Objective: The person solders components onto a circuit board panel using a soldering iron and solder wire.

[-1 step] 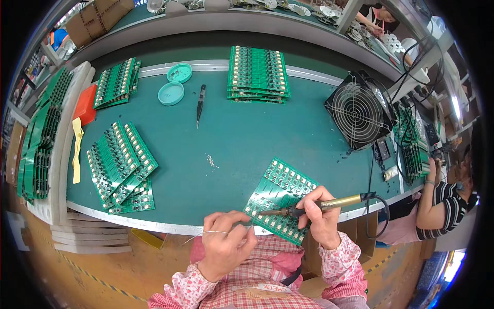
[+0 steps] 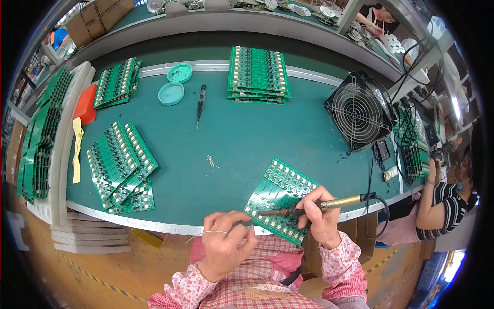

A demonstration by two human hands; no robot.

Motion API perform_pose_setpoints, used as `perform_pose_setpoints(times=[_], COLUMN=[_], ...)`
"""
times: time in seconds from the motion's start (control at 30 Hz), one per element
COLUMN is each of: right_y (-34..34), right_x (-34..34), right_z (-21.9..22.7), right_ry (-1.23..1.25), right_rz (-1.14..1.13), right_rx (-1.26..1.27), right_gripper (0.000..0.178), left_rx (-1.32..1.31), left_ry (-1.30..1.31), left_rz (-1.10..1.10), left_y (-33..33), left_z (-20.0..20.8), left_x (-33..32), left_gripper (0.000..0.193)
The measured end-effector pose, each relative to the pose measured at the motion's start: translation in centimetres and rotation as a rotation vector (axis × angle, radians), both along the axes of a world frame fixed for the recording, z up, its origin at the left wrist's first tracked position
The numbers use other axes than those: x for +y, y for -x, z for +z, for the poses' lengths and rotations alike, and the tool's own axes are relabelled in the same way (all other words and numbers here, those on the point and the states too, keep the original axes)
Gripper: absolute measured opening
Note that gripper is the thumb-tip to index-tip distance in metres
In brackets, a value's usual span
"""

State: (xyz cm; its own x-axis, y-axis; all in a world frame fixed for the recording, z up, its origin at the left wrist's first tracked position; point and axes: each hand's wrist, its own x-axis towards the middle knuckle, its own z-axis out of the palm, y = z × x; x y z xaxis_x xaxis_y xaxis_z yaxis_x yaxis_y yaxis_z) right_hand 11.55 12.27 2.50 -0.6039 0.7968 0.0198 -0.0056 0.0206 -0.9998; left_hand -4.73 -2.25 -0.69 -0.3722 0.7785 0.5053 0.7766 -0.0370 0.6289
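A green circuit board with rows of small pale components lies tilted at the table's front edge, its near corner jutting over. My right hand grips a soldering iron with a yellow-gold handle. Its dark tip points left and reaches the board's lower left part. Pinched in my left hand is a thin solder wire, whose loose end trails left. The fingertips are close to the board's left edge, near the iron's tip. Whether wire and tip touch is too small to tell.
Stacked circuit boards lie at left, back left and back centre. Tweezers lie near an open teal round tin. A black fan stands at right, among cables. A co-worker sits beyond it.
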Motion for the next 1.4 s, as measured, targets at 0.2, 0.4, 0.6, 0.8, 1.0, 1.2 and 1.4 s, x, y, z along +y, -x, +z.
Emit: perform_pose_setpoints(times=[0.2,0.4,0.6,0.8,1.0,1.2,1.4], right_y=[-0.2,-0.8,-3.3,-2.9,-1.8,-2.4,-0.9], right_x=[0.5,0.2,-1.6,-3.0,-3.7,-4.9,-5.9], right_z=[-0.1,-0.3,-1.3,-2.3,-2.0,-0.6,0.6], right_ry=[-0.057,-0.043,-0.066,-0.625,-0.629,-0.755,-0.883], right_rz=[0.06,-0.059,-0.298,-0.304,-0.286,-0.212,-0.063], right_rx=[-0.024,0.04,0.086,-0.167,-0.155,-0.129,-0.052], right_gripper=[0.018,0.018,0.018,0.015,0.015,0.009,0.013], left_rx=[0.014,0.009,0.018,0.008,0.009,-0.008,0.016], left_ry=[0.006,-0.021,-0.036,-0.025,0.004,-0.018,-0.039], left_rz=[0.013,-0.011,-0.056,-0.063,-0.007,-0.008,0.012], left_y=[-0.2,0.2,0.2,0.2,1.1,1.1,1.3], left_z=[0.1,-0.2,-0.4,-0.3,0.2,-0.3,-0.5], left_x=[0.1,-0.3,-0.8,-1.2,-2.0,-2.3,-2.1], left_gripper=[0.019,0.015,0.013,0.013,0.014,0.015,0.014])
